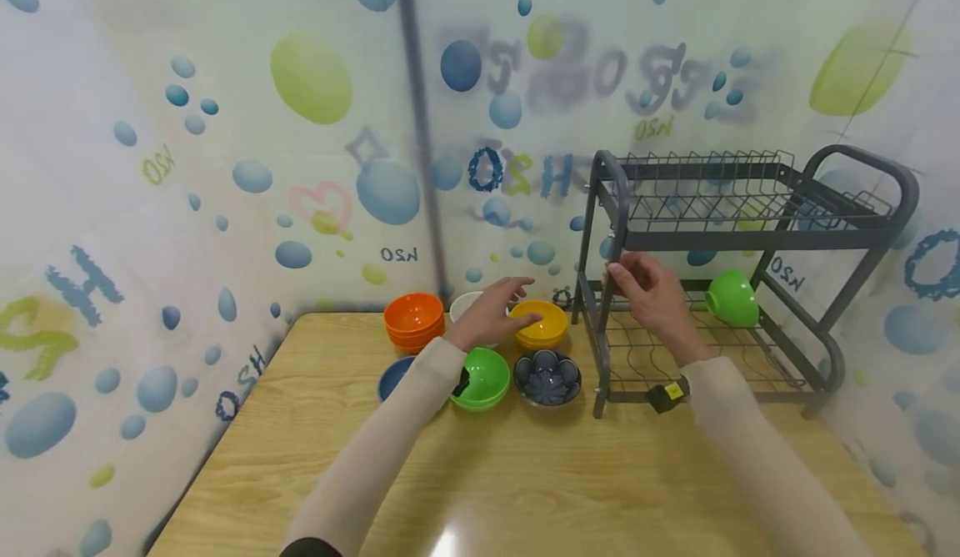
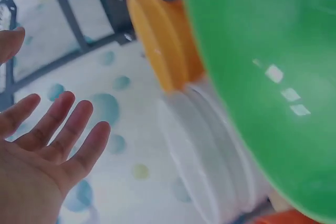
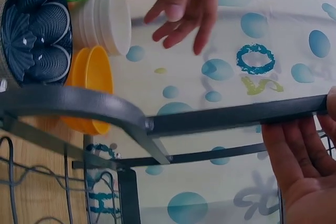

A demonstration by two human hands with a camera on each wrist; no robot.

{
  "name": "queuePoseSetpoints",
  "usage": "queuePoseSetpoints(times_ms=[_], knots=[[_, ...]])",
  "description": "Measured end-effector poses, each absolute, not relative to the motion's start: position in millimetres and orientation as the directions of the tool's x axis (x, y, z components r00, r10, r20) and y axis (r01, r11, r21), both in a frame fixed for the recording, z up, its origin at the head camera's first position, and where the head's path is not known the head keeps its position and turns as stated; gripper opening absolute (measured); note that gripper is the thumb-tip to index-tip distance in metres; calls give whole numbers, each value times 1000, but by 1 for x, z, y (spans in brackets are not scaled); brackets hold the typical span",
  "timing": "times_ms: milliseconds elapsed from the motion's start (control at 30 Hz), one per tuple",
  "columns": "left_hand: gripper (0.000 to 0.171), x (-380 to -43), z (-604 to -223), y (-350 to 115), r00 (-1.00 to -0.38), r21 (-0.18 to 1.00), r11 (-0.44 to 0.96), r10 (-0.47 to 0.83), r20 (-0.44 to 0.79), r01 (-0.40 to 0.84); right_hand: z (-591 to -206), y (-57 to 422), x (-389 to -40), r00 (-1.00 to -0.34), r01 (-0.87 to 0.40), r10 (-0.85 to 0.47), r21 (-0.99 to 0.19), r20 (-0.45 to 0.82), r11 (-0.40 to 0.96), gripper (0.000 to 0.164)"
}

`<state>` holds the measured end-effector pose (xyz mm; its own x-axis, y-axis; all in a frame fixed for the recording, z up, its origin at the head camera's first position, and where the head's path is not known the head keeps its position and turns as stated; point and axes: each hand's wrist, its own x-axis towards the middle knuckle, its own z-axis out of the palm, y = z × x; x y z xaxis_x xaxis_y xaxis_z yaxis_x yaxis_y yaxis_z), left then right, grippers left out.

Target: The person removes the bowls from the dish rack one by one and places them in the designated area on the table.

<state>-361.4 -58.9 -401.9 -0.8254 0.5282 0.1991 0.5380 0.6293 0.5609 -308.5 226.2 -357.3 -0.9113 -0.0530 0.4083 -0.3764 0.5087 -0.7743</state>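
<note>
My left hand hovers over the bowls with its fingers spread, holding nothing. Below and around it are a stack of orange bowls, white bowls, yellow bowls, green bowls, a partly covered blue bowl and a dark patterned bowl. My right hand grips the left front post of a dark grey two-tier dish rack; in the right wrist view its fingers curl behind that post. One green bowl leans on its side on the lower tier.
The wooden table extends in front of the bowls and rack. Behind it hangs a wall covering printed with blue and green dots. The rack's upper wire tier overhangs the lower one.
</note>
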Motion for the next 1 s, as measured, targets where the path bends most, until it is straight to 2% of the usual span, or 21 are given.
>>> queuePoseSetpoints(times_ms=[233, 467, 567, 700, 867, 1000], knots=[[72, -350, -384, -26, -793, 588, 560, 547, 266, 584, -356, 233, -308, -905, -390, -74, -750, 418, 534, 51], [71, -337, -361, 1, -739, 631, 431, 561, 373, 645, -361, 244, -310, -881, -458, -144, -737, 451, 498, 37], [68, -334, -354, 13, -732, 671, 357, 530, 427, 650, -365, 255, -311, -859, -477, -153, -655, 489, 586, 34], [62, -333, -348, 26, -770, 757, 264, 453, 450, 597, -371, 273, -317, -829, -488, -173, -538, 532, 687, 35], [54, -333, -343, 36, -791, 795, 215, 411, 453, 567, -383, 300, -327, -796, -499, -189, -445, 575, 744, 43], [46, -334, -341, 41, -787, 796, 202, 410, 461, 571, -391, 327, -335, -788, -437, -150, -372, 597, 819, 53]])
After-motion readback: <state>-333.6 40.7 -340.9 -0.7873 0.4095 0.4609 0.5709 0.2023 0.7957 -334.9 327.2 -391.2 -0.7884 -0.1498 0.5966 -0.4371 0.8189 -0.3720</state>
